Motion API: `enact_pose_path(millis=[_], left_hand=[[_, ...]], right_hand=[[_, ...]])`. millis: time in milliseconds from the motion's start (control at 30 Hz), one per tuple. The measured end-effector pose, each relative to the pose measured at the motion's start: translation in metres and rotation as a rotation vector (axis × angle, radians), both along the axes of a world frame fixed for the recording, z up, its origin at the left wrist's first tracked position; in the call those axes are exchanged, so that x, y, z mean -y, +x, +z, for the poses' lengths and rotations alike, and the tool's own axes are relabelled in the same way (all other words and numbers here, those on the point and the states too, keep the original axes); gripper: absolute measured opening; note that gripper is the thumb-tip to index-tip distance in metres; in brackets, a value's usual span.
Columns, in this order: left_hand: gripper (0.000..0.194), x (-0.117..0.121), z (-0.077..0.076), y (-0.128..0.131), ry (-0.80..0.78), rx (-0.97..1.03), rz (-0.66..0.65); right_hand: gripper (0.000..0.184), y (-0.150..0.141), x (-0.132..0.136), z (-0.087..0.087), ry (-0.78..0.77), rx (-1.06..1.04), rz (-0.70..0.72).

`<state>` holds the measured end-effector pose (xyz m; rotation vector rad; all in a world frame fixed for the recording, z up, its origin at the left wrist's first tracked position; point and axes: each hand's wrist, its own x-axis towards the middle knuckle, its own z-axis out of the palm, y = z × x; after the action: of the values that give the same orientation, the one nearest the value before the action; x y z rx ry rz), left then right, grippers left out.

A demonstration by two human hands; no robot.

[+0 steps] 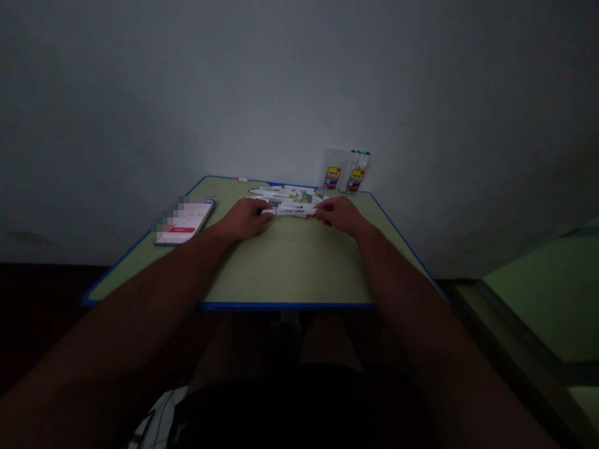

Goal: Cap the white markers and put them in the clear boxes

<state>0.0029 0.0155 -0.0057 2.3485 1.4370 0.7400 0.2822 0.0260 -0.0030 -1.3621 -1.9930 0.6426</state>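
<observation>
A white marker (291, 212) lies crosswise between my two hands, just in front of a loose pile of white markers (281, 192). My left hand (246, 217) is closed with thumb and fingers on the marker's left end. Pinching its right end is my right hand (337, 213). Some orange shows under the marker close to my right fingers; whether that belongs to a second marker I cannot tell. Caps of green, yellow and red show among the pile.
Two clear plastic cases with yellow labels stand against the wall: the left case (333, 168) and the right case (356, 171), which holds several markers. A phone or tablet (185, 223) lies at left. One cap (242, 179) rests by the far edge of the blue-rimmed table (285, 274).
</observation>
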Motion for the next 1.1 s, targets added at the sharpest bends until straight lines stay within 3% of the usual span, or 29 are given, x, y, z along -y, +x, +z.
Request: enact_pose_path(millis=[200,367,700,933,1100], left_hand=[[0.023,-0.001,-0.003,0.003,0.007,0.110,0.036],[0.024,0.001,-0.002,0.007,0.016,0.157,0.083],[0.025,0.003,-0.003,0.009,0.044,0.196,0.056],[0.030,0.003,-0.004,0.011,0.097,0.206,0.017],[0.035,0.002,-0.005,0.010,0.077,0.200,0.073]], right_hand=[[0.008,0.000,-0.001,-0.001,0.023,-0.047,-0.020],[0.008,-0.001,-0.002,-0.002,0.038,-0.079,-0.012],[0.013,0.000,0.002,0.004,0.054,-0.125,-0.029],[0.015,0.002,0.002,0.002,-0.004,-0.295,-0.058],[0.012,0.002,-0.001,-0.001,-0.050,-0.398,-0.088]])
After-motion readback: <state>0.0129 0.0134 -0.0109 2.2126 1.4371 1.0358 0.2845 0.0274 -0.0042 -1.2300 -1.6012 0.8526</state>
